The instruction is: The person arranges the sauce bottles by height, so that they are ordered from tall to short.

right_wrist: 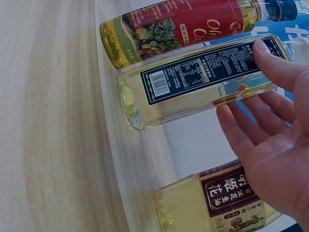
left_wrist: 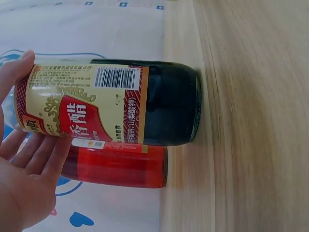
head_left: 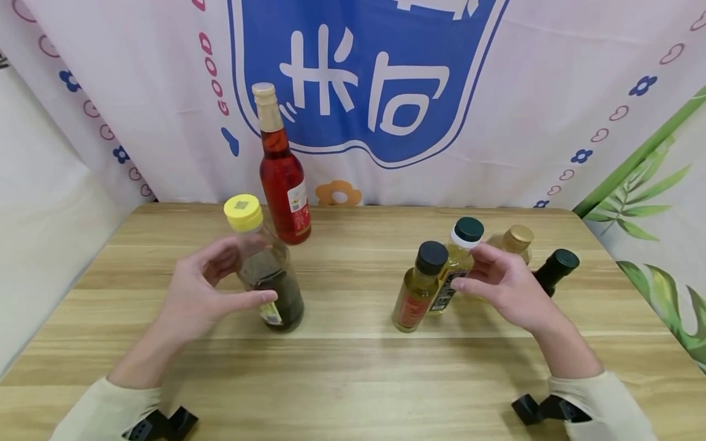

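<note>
My left hand (head_left: 201, 291) holds a vinegar bottle (head_left: 281, 288) with a yellow cap and dark liquid, thumb on one side and fingers on the other. In the left wrist view its cream and red label (left_wrist: 82, 104) faces the camera. At the right, my right hand (head_left: 510, 288) pinches a clear bottle of pale yellow oil (right_wrist: 193, 82) with a dark green cap and a dark back label. Close beside that bottle stands a small olive oil bottle (head_left: 417, 291) with a black cap and red label.
Behind the vinegar stands a tall bottle of red liquid (head_left: 284, 184). Past my right hand are a gold-capped peanut oil bottle (head_left: 515, 240) and a dark bottle with a green cap (head_left: 557, 269), both partly hidden. A printed cloth (head_left: 551, 92) hangs behind the wooden table (head_left: 353, 380).
</note>
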A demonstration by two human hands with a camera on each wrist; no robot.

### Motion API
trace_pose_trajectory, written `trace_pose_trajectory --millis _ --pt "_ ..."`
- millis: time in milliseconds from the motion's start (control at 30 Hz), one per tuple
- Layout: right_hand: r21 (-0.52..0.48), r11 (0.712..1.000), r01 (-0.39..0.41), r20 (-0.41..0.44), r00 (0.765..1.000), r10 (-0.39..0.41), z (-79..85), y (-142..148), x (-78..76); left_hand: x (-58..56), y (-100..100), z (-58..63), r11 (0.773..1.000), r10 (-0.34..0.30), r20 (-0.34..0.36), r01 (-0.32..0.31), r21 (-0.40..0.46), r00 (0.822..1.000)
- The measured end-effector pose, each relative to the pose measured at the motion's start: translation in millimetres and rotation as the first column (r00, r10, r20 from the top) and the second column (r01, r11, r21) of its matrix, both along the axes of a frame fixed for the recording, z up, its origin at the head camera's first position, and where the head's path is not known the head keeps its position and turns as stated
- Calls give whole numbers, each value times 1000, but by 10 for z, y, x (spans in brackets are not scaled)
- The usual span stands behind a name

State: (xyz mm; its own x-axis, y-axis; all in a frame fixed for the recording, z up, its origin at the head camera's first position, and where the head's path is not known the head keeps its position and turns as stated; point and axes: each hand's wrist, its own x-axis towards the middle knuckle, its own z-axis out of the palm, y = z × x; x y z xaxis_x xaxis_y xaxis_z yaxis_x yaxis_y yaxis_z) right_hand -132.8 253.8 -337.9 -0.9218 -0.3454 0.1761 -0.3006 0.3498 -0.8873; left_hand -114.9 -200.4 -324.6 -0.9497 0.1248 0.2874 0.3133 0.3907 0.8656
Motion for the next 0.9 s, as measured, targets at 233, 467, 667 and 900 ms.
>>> trace_pose_trajectory --millis 233,467,667,900 --pt "-7 1000 -10 10 1000 10 3 -28 -13 19 63 45 997 77 -11 -77 1 997" --pt "5 1000 7 5 1000 -7 1 -7 6 -61 263 128 993 120 -66 -118 27 991" --pt "7 1000 3 7 1000 -3 -9 -6 4 -187 497 154 978 207 -99 -204 39 973" --pt "6 1000 14 11 1000 -14 -11 -6 5 -358 708 159 958 285 -84 -282 50 955"
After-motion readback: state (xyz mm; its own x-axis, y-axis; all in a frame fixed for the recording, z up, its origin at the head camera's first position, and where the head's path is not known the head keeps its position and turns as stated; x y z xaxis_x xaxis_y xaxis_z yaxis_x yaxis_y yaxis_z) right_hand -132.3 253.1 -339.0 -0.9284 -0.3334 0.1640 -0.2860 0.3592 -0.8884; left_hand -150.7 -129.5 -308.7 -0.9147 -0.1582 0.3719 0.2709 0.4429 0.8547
